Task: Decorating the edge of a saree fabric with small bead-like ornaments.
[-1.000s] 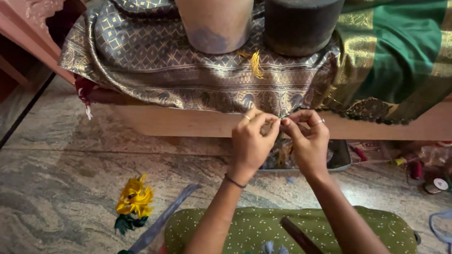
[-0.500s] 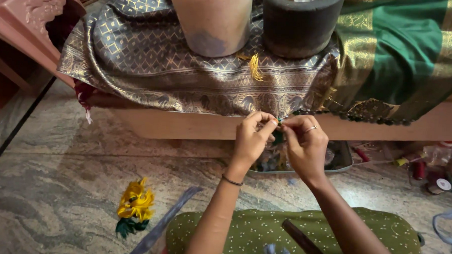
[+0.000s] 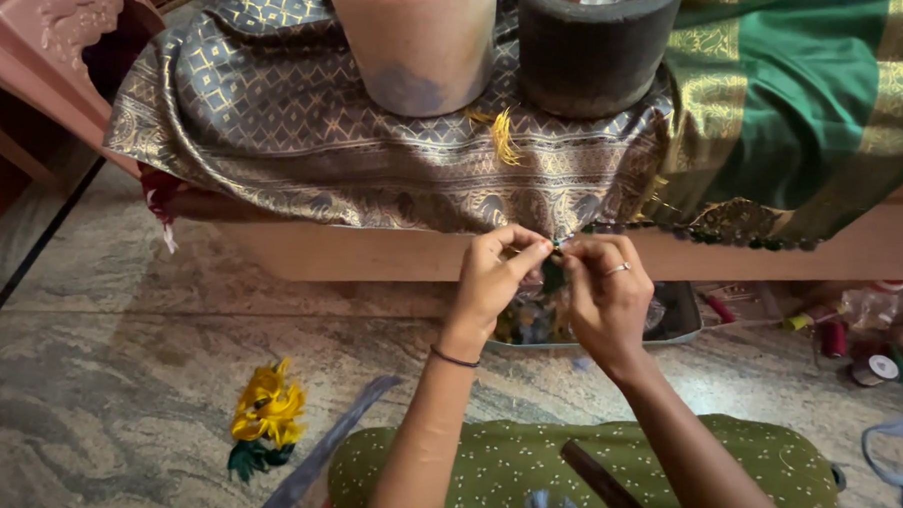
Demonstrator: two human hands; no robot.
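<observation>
Grey-and-gold patterned silk cloth (image 3: 306, 129) is what our hands work at: it lies draped over a low wooden ledge (image 3: 371, 253), and its lower hem hangs just above our fingertips. We see it spread from the left of the ledge across to the middle, where it meets a green silk cloth with gold borders (image 3: 797, 106) that covers the right side. Below both runs the marbled stone floor (image 3: 118, 353), the widest surface in view. Across our lap lies a green dotted cushion (image 3: 584, 469), with a dark wooden stick (image 3: 604, 485) resting on it. On top of the grey cloth stand a tall pinkish stone pot (image 3: 419, 43) and, just beside it to the right, a dark round stone mortar (image 3: 594, 49). A small yellow thread tassel (image 3: 503, 136) lies on the cloth between them. A shallow grey tray (image 3: 681, 317) sits on the floor behind our hands, and a yellow fabric flower with green leaves (image 3: 266, 413) lies well apart to the left.

Our left hand (image 3: 491, 280) and right hand (image 3: 605, 294) are raised together at the hem, touching each other. Both have thumb and forefinger pinched narrow on a small dark green bit (image 3: 555, 246) at the cloth's edge; we cannot tell what it is. A ring sits on the right hand, a thin dark band on the left wrist
</observation>
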